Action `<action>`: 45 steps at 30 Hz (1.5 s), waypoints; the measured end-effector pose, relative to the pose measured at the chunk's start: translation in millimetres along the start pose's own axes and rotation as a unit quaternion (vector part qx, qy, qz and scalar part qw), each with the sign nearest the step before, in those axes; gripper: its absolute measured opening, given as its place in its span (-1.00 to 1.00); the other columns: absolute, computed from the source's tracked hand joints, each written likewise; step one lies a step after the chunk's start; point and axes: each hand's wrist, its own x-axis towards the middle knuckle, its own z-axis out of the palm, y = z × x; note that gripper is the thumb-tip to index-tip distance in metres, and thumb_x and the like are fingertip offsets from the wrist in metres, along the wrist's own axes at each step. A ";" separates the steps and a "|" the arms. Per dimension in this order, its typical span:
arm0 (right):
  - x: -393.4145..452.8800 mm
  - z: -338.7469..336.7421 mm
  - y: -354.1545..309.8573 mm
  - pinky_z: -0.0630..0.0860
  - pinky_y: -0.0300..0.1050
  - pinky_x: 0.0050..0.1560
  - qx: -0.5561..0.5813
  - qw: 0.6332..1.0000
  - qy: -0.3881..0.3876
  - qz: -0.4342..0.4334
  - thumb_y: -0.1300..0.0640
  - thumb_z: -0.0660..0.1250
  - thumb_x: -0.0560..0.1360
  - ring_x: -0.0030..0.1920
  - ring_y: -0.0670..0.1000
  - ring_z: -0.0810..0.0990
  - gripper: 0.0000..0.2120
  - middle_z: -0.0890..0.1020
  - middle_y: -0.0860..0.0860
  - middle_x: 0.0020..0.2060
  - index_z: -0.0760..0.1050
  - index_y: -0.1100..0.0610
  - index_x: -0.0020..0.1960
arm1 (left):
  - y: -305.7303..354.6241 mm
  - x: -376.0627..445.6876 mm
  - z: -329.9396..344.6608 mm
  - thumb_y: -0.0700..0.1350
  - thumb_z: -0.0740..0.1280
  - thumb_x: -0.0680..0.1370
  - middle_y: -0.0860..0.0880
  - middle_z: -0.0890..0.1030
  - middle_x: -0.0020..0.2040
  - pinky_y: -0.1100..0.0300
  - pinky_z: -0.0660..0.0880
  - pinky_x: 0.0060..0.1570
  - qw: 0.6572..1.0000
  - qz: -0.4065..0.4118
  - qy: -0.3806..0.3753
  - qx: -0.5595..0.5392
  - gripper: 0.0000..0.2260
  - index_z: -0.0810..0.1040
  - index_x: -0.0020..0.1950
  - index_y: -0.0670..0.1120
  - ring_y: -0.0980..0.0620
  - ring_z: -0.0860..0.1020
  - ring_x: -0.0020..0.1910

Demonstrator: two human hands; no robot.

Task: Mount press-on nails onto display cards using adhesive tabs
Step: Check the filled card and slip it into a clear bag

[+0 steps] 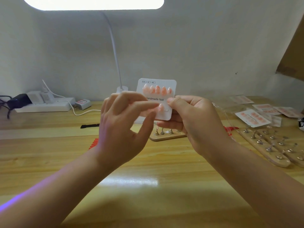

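A white display card (pixel 171 84) printed "Handmade Nail" is held upright above the table. Several peach press-on nails (pixel 157 90) sit in a row across its top. My right hand (pixel 194 119) grips the card's right edge, thumb on the front. My left hand (pixel 125 122) reaches over the card's lower left, index finger and thumb pinched around a peach nail (pixel 160 107) on the lower row. The card's lower left is hidden behind my left fingers.
A wooden nail stand (pixel 166 137) with metal pegs sits below the card. More peg boards (pixel 271 145) and finished cards in sleeves (pixel 251 118) lie at the right. A desk lamp (pixel 116 63), a power strip (pixel 44 106) and a black tool (pixel 89 125) stand behind and to the left.
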 end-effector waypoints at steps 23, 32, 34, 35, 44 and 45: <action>9.4 -6.3 0.0 0.61 -0.13 -0.34 0.076 0.994 -0.017 0.071 0.22 0.27 0.58 -0.20 0.16 0.70 -0.87 0.70 0.14 -0.20 0.53 0.24 0.09 | -3.6 10.1 0.8 -0.05 0.30 0.60 0.12 0.70 -0.21 0.48 0.45 -0.30 0.832 -0.448 -0.066 -0.320 -0.86 0.64 -0.07 0.00 0.27 0.62 -0.23; 11.4 -11.6 7.6 0.62 -0.19 -0.19 0.022 0.996 -0.078 0.029 0.26 0.33 0.53 -0.16 0.10 0.72 -0.87 0.72 0.12 -0.15 0.61 0.25 0.03 | -0.8 9.0 0.3 0.01 0.37 0.52 0.09 0.69 -0.27 0.45 0.44 -0.35 0.803 -0.479 -0.024 -0.355 -0.89 0.68 -0.15 0.05 0.27 0.55 -0.33; 11.0 -11.2 10.7 0.61 -0.21 -0.20 0.004 0.998 -0.062 0.008 0.25 0.35 0.53 -0.18 0.09 0.72 -0.87 0.72 0.12 -0.14 0.61 0.24 0.04 | 0.0 8.2 1.1 0.03 0.39 0.49 0.10 0.68 -0.29 0.45 0.44 -0.36 0.798 -0.487 -0.019 -0.355 -0.88 0.67 -0.12 0.02 0.27 0.55 -0.35; 10.6 -11.2 12.1 0.61 -0.22 -0.22 -0.006 0.999 -0.052 -0.001 0.25 0.35 0.53 -0.20 0.08 0.71 -0.88 0.72 0.12 -0.15 0.61 0.23 0.04 | 0.1 7.3 1.6 0.05 0.40 0.46 0.10 0.68 -0.30 0.46 0.43 -0.36 0.797 -0.488 -0.019 -0.356 -0.86 0.67 -0.11 0.02 0.27 0.55 -0.35; 9.6 -8.4 21.2 0.63 -0.15 -0.20 -0.008 0.999 -0.028 -0.020 0.23 0.31 0.57 -0.22 0.09 0.70 -0.91 0.72 0.12 -0.19 0.60 0.18 -0.03 | 0.6 3.4 4.9 0.03 0.41 0.47 0.11 0.67 -0.31 0.48 0.42 -0.38 0.794 -0.497 -0.007 -0.351 -0.90 0.67 -0.18 0.04 0.28 0.55 -0.38; 10.2 -9.3 20.4 0.62 -0.13 -0.19 0.017 0.999 -0.037 -0.009 0.22 0.28 0.58 -0.20 0.12 0.70 -0.88 0.71 0.15 -0.18 0.60 0.20 -0.03 | 0.2 3.4 5.1 0.02 0.41 0.48 0.11 0.67 -0.31 0.48 0.42 -0.38 0.795 -0.498 -0.005 -0.346 -0.91 0.67 -0.18 0.04 0.28 0.55 -0.38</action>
